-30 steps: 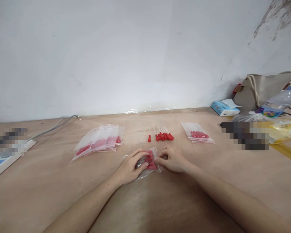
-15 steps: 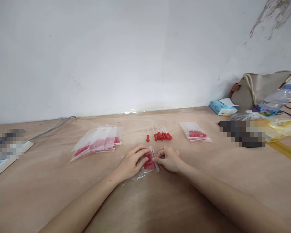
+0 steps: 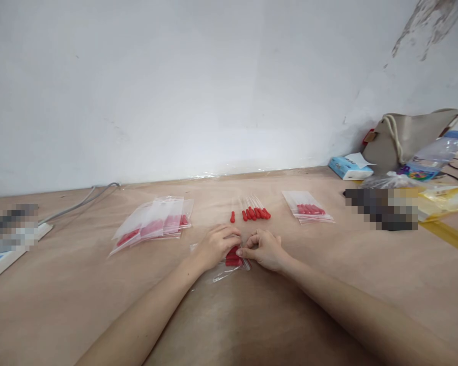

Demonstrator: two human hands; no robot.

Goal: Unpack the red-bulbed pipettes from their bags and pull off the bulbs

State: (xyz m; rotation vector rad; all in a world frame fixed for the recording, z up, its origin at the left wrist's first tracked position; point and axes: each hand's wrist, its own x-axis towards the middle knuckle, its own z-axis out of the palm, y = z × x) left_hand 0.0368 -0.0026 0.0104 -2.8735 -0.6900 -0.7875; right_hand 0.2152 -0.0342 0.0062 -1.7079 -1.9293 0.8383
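A small clear zip bag (image 3: pixel 231 264) with red-capped droppers inside lies on the brown table in front of me. My left hand (image 3: pixel 216 246) rests over its upper left part, fingers curled down onto it. My right hand (image 3: pixel 263 249) pinches the bag's right edge with thumb and fingertips pressed together. Just beyond the hands lie several loose droppers (image 3: pixel 255 212) with red bulbs, and one single red bulb (image 3: pixel 232 217) to their left.
A fanned pile of filled bags (image 3: pixel 154 223) lies at the left, a smaller stack of bags (image 3: pixel 308 208) at the right. A power strip (image 3: pixel 7 246) and cable sit far left. A tissue box (image 3: pixel 347 169), beige tote (image 3: pixel 412 137) and plastic bags crowd the right.
My left hand has slid up and right over the bag, covering more of it, and my right hand's pinch has moved slightly left along the bag's edge. The two hands now sit closer together.
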